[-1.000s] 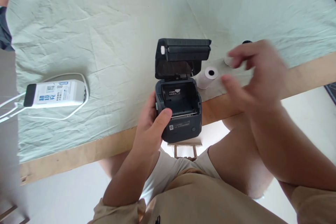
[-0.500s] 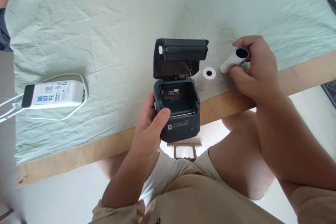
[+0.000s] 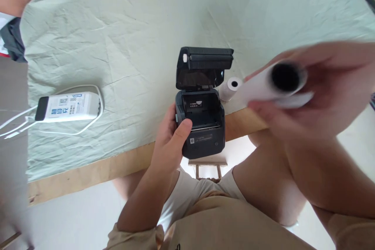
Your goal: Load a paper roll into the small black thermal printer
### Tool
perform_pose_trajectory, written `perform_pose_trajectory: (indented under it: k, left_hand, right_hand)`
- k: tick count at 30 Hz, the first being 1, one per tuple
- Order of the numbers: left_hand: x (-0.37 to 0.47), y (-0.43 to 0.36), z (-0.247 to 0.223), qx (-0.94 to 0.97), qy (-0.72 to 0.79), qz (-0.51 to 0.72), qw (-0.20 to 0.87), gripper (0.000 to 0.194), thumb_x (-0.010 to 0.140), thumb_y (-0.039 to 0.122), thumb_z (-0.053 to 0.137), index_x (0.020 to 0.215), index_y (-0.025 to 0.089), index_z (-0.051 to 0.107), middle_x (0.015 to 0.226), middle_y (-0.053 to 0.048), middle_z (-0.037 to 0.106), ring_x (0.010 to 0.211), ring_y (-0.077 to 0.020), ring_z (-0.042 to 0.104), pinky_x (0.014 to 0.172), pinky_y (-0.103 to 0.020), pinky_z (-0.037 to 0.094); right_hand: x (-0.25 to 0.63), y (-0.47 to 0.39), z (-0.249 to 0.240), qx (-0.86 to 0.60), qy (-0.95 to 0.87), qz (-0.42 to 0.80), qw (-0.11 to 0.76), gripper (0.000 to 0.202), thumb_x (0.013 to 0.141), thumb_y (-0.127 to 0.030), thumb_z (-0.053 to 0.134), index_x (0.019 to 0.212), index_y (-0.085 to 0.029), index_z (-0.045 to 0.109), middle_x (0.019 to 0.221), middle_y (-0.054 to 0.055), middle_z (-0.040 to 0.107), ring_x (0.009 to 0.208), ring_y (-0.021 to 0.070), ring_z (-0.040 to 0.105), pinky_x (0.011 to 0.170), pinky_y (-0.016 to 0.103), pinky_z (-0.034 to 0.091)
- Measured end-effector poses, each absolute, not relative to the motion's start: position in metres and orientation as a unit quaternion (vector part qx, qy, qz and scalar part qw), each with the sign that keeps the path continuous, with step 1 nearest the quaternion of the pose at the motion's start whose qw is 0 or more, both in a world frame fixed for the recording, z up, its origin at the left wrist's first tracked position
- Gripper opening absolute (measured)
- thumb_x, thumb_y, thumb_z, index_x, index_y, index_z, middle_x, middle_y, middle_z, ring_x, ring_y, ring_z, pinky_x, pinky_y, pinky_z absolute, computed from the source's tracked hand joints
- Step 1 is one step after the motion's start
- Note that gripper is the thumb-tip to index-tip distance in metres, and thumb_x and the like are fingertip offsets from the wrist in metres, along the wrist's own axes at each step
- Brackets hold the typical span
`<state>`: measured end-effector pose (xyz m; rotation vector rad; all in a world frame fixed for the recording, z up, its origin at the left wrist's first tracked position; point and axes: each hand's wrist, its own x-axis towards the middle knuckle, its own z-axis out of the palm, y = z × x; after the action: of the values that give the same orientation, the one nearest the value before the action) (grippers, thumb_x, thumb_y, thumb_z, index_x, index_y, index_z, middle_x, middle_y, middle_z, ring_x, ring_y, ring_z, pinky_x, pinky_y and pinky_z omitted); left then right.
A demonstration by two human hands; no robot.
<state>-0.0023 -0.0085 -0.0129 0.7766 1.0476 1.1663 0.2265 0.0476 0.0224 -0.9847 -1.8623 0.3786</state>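
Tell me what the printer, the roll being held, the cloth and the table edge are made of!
Printer: probably hard plastic, dark and mostly matt, with smooth moulded corners.
Held roll: likely paper, being white with a loose-looking flap; blur hides its finish.
Cloth: seems thin fabric, pale green and dull, with soft creases.
Table edge: looks like wood, light brown, with a dark knot-like spot.

Bright, diffuse light; soft crease shadows on wrinkled pale-green cloth [image 3: 131,66]. Glossy pale floor [image 3: 73,207] nearly washed out. Heavy motion blur: right hand [image 3: 331,90] and white paper roll with wide black core [image 3: 259,84]. Boxy dark-grey plastic printer [image 3: 202,149] fairly sharp, cavity shadowed, fine print illegible. Wide-angle stretch, edges smeared.
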Motion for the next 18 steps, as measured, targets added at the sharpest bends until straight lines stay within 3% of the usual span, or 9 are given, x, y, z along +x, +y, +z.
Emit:
perform_pose_trajectory:
  k: [3, 5, 12, 18]
  left_hand:
    - [-0.003, -0.010, -0.014, 0.356, 0.459, 0.524, 0.623, 0.037, 0.098, 0.042, 0.076, 0.129, 0.024, 0.074, 0.116, -0.006, 0.080, 0.105, -0.0228, 0.078, 0.083, -0.029, 0.065]
    - [-0.004, -0.011, -0.014, 0.357, 0.460, 0.528, 0.618, 0.035, 0.098, 0.041, 0.075, 0.129, 0.025, 0.075, 0.118, -0.005, 0.080, 0.105, -0.0215, 0.077, 0.083, -0.027, 0.063]
    - [-0.004, -0.013, -0.014, 0.339, 0.449, 0.524, 0.640, 0.035, 0.098, 0.042, 0.077, 0.130, 0.027, 0.073, 0.117, -0.003, 0.079, 0.108, -0.0188, 0.073, 0.093, -0.026, 0.060]
    - [-0.004, -0.010, -0.015, 0.352, 0.474, 0.503, 0.632, 0.050, 0.094, 0.054, 0.077, 0.136, 0.026, 0.068, 0.132, -0.008, 0.076, 0.131, -0.0313, 0.068, 0.109, -0.041, 0.057]
  right_hand:
    - [0.197, 0.036, 0.025, -0.335, -0.814, 0.133, 0.456, 0.027, 0.094, -0.014, 0.070, 0.112, -0.034, 0.069, 0.107, 0.001, 0.081, 0.090, 0.0194, 0.078, 0.076, 0.035, 0.063]
    - [0.185, 0.036, 0.020, -0.363, -0.819, 0.106, 0.431, 0.028, 0.096, -0.007, 0.062, 0.106, -0.032, 0.069, 0.107, 0.000, 0.083, 0.094, 0.0189, 0.079, 0.083, 0.036, 0.064]
    - [0.186, 0.044, 0.010, -0.371, -0.842, 0.106, 0.377, 0.019, 0.098, -0.009, 0.060, 0.089, -0.026, 0.064, 0.100, -0.001, 0.084, 0.088, 0.0181, 0.080, 0.078, 0.035, 0.060]
    - [0.186, 0.036, 0.017, -0.379, -0.836, 0.088, 0.387, 0.017, 0.096, -0.015, 0.065, 0.085, -0.029, 0.063, 0.092, -0.002, 0.084, 0.083, 0.0192, 0.079, 0.074, 0.038, 0.058]
